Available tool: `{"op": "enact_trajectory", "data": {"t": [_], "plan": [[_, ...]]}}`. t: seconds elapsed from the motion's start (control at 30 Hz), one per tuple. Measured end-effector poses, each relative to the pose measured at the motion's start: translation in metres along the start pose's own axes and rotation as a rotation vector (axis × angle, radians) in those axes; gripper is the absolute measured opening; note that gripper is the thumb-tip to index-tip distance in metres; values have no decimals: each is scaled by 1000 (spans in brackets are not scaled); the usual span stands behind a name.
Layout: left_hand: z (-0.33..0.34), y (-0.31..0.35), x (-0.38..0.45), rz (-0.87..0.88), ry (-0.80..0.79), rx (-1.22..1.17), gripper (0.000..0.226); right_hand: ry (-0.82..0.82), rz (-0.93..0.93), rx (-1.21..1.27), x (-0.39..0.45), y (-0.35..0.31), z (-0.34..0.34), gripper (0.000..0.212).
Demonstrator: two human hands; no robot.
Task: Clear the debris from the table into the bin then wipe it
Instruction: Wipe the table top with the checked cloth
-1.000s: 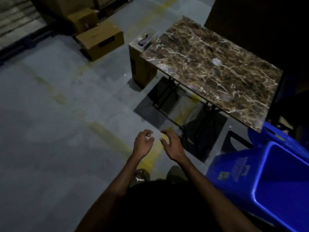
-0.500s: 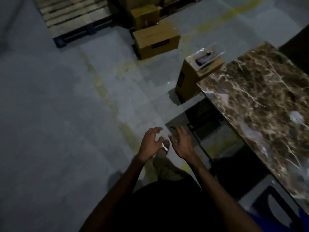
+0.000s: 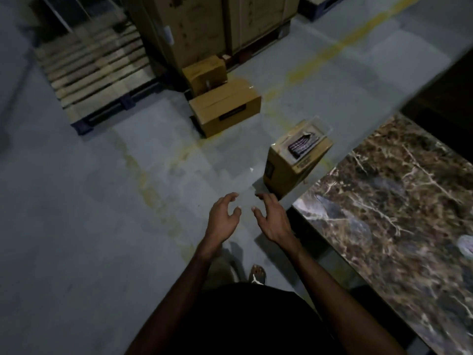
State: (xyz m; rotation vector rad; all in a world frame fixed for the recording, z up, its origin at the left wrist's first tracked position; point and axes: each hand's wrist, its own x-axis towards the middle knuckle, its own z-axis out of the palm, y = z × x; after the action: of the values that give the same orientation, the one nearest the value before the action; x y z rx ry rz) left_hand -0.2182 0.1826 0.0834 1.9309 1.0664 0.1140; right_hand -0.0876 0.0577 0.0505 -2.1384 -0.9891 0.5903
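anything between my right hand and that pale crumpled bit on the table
Nothing visible does. The right hand hangs open over the floor, just off the marble table's near corner. Only bare tabletop lies between it and the pale debris at the frame's right edge. The bin is out of view.

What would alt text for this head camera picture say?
A person's empty left hand and right hand hover open above a grey floor, beside a marble-patterned table bearing pale debris. Cardboard boxes stand beyond.
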Motion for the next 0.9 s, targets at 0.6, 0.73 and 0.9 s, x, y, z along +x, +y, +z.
{"op": "enact_trajectory", "data": {"t": [0.6,0.73,0.9], "plan": [[30,106,330,178,-536,-1,35,305,451,2,235,45,-43,42],[50,123,369,142,-559,-3,32,288,551,6,272,64,-58,52],[96,140,414,13,-534,25,27,197,642,-53,313,120,-67,36]]}}
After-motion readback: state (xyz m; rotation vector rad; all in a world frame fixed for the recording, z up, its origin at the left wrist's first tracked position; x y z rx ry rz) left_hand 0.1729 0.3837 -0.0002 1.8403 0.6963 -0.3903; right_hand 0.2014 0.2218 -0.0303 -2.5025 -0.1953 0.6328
